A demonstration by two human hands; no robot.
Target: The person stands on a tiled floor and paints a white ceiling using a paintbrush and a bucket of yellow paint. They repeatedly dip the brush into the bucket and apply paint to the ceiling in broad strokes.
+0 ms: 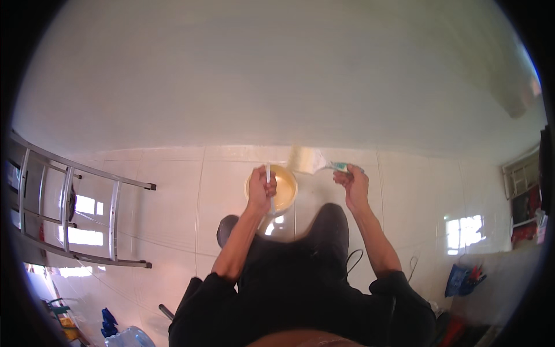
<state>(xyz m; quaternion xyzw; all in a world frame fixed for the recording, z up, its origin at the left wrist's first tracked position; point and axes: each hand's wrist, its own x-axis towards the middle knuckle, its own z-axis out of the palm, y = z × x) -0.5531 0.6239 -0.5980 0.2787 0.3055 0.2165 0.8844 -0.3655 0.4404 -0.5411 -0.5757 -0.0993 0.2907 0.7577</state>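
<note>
My left hand [263,188] is closed around the pale handle of a bucket [294,199] that has cream-yellow stuff inside. To the right, my right hand [354,182] grips the green end of a wide paintbrush [306,160]. The brush points left, its pale bristles just beyond the bucket's upper right rim and in front of the wall's foot. Whether the bristles touch the wall I cannot tell.
A pale wall [277,75] rises ahead from the tiled floor [173,214]. On the left is a metal ladder [66,202]. A blue bag [459,279] sits at the lower right, a clear plastic container [130,337] at the lower left. A thin cable loop [354,260] is beside my leg.
</note>
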